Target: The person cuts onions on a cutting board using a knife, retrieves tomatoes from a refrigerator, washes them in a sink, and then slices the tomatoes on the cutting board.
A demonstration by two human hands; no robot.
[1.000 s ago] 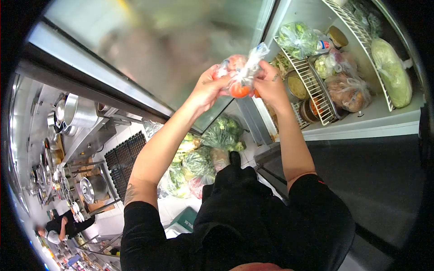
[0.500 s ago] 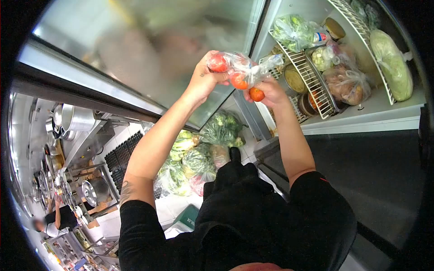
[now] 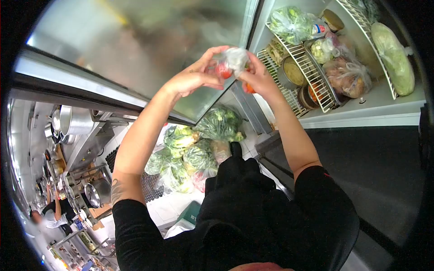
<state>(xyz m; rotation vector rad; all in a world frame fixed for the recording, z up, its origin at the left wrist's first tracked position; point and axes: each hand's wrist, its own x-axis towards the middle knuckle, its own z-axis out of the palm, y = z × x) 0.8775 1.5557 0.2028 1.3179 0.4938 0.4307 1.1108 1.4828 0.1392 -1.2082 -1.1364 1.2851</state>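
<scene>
A clear plastic bag of tomatoes (image 3: 224, 70) is held up in front of the glass door, its plastic bunched into a pale wad. My left hand (image 3: 192, 77) curls round the bag's left side, thumb below and fingers above. On the other side, my right hand (image 3: 258, 77) grips the bunched plastic. An orange-red tomato (image 3: 248, 87) shows under the right fingers; whether it is inside the bag is unclear. Part of the bag is hidden behind the fingers.
To the right, a fridge has wire shelves (image 3: 312, 67) with bagged vegetables (image 3: 291, 26), a metal pot (image 3: 293, 72) and a long bagged green vegetable (image 3: 392, 58). Its glass door (image 3: 181, 106) stands open. Several vegetable bags (image 3: 199, 156) lie on the floor. A person (image 3: 56, 214) works far left.
Both hands have drawn closer together, and the bag is bunched more tightly between them. The right hand has moved slightly left. The left hand's fingers have spread more.
</scene>
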